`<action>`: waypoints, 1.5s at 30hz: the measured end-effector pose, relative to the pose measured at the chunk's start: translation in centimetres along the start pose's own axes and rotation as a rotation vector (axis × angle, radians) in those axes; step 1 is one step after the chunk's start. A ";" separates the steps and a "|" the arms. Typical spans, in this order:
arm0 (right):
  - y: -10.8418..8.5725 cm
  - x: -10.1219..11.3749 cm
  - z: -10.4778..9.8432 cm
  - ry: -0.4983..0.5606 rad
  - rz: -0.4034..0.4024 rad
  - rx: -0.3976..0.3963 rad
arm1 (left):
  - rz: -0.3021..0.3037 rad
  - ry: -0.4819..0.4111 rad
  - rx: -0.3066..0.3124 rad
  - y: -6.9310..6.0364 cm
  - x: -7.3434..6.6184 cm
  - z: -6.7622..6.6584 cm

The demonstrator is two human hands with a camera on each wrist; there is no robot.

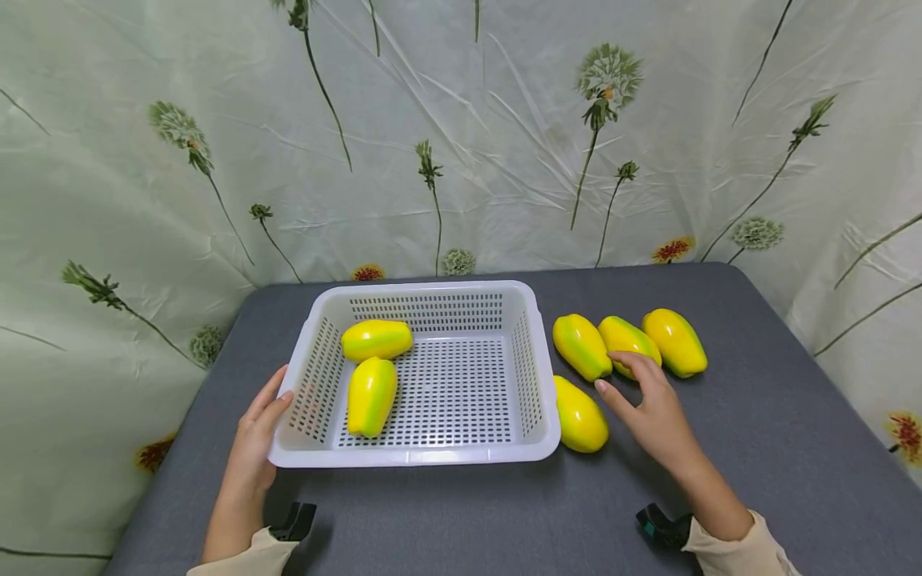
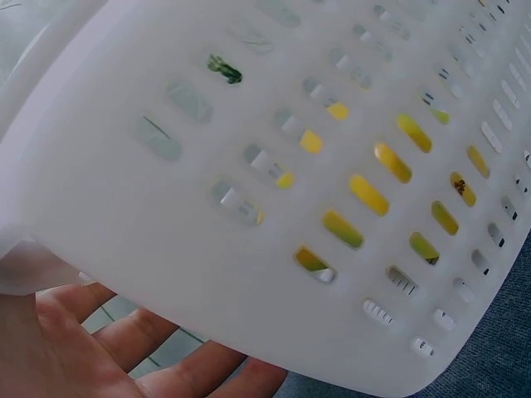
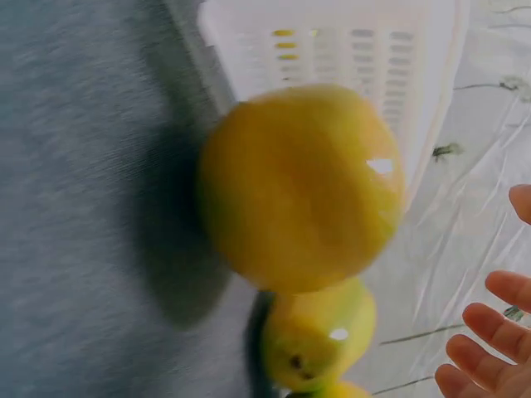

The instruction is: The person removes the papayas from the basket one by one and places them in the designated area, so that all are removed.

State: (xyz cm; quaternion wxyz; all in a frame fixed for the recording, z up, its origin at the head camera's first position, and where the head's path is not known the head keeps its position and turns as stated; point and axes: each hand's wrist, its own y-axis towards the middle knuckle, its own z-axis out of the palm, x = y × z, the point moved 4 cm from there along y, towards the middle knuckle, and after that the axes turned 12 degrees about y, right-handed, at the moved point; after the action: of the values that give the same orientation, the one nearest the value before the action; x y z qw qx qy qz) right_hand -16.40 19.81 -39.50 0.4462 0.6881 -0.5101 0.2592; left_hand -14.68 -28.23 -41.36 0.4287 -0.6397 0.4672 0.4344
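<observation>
A white plastic basket [image 1: 414,458] with slotted walls sits on the table, holding two yellow-green papayas, one lying crosswise [image 1: 377,339] and one lengthwise [image 1: 372,398]. My left hand [image 1: 254,432] grips the basket's left rim; in the left wrist view its fingers [image 2: 137,336] are beneath the rim. Over the papayas on the right, my right hand [image 1: 651,408] hovers with fingers spread and nothing in it. Nearest to it are a papaya [image 1: 582,346], another partly behind its fingertips [image 1: 629,346] and one [image 1: 580,416] against the basket's right side. The right wrist view shows a papaya [image 3: 303,191] close up.
One more papaya [image 1: 675,342] lies at the far right of the group. The grey table [image 1: 461,520] extends in front of the basket and to the right. A flower-printed curtain [image 1: 490,144] hangs behind the table's back edge.
</observation>
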 end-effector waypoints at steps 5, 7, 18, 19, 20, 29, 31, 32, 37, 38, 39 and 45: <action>1.0 1.5 -0.2 0.019 -0.083 -0.028 | 0.009 0.002 -0.004 0.0 0.0 0.1; 1.5 2.3 -0.3 0.028 -0.123 -0.040 | 0.014 0.002 -0.006 0.0 0.0 0.1; 4.9 7.0 0.0 0.067 -0.152 0.027 | 0.010 0.003 -0.003 -0.1 0.1 0.0; 5.2 7.4 0.1 0.072 -0.165 0.037 | 0.008 0.003 -0.003 -0.1 0.1 0.0; 5.5 7.8 0.3 0.074 -0.178 0.046 | 0.005 0.005 -0.005 -0.1 0.1 0.0; 8.3 12.1 3.3 0.126 -0.330 0.153 | 0.018 0.007 -0.012 0.0 -0.1 0.1; 8.7 12.8 4.3 0.131 -0.355 0.189 | 0.012 0.007 -0.013 0.0 -0.1 0.1; 8.9 13.1 4.8 0.130 -0.366 0.206 | 0.009 0.009 -0.014 0.0 -0.1 0.1; 9.8 14.3 7.8 0.136 -0.406 0.309 | -0.007 0.012 -0.005 0.1 -0.1 0.2; 10.0 14.4 8.5 0.143 -0.402 0.335 | -0.010 0.011 -0.005 0.1 0.0 0.2; 10.2 14.5 9.1 0.150 -0.400 0.362 | -0.011 0.010 -0.002 0.1 0.0 0.2; 11.4 14.7 13.5 0.177 -0.373 0.564 | 0.008 0.003 0.000 0.1 -0.1 0.1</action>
State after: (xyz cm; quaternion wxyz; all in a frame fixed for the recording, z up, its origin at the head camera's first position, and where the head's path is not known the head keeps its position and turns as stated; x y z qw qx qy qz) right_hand -23.28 0.09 -29.94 0.3208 0.8404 -0.2433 0.3629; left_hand -14.77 -28.16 -41.31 0.4261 -0.6385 0.4706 0.4350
